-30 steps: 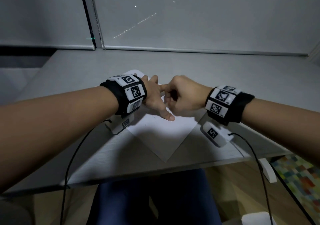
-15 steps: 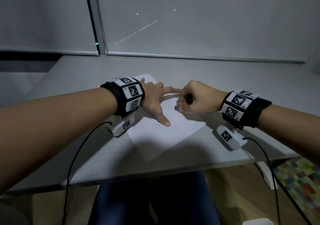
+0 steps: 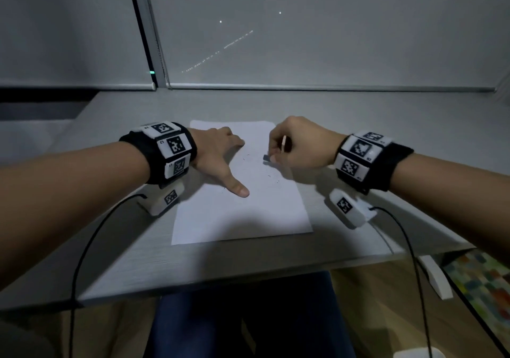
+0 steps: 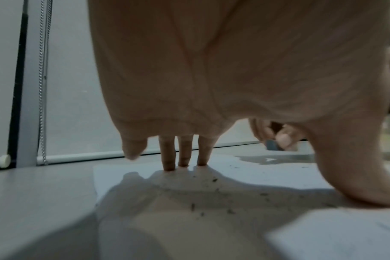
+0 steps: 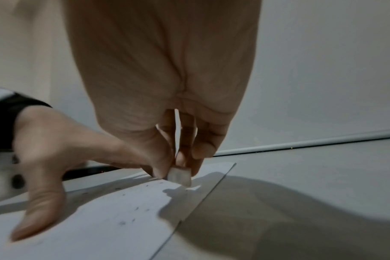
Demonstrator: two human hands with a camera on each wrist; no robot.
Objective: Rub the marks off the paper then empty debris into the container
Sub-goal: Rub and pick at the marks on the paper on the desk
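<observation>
- While the desk (image 3: 358,126) gives plenty of flat grey surface all round, no container shows in any view, so the tipping step has nowhere visible to go; carrying a loaded sheet off in search of one looks like the easiest way to scatter everything.
- Sheet next: the paper (image 3: 242,214) lies flat and square to the near edge of the desk, and it's thin. One hard push stroke could buckle or crease it, and a crease would fling crumbs off.
- Left hand (image 3: 218,150) is doing the anchoring, fingers (image 4: 183,154) straight with tips down on the far part of the sheet, thumb splayed flat nearer the person. It covers only the left half, so a stroke out by the right edge could swing the paper under it.
- Right hand (image 3: 300,145) is bunched, thumb and fingertips (image 5: 199,149) clamped on a small eraser (image 3: 267,158) whose lower face meets the paper near the upper right. Very little block shows below the pinch, so a slip would drag skin across the graphite and smear it.
- Marks (image 3: 246,156): a few faint curved strokes sit between the hands, so the rubbing isn't finished, I'd say.
- Smallest of all, the debris (image 4: 214,180): dark crumbs lie loose under the left palm. A sliding palm or sweeping wrist could brush them onto the desk.
</observation>
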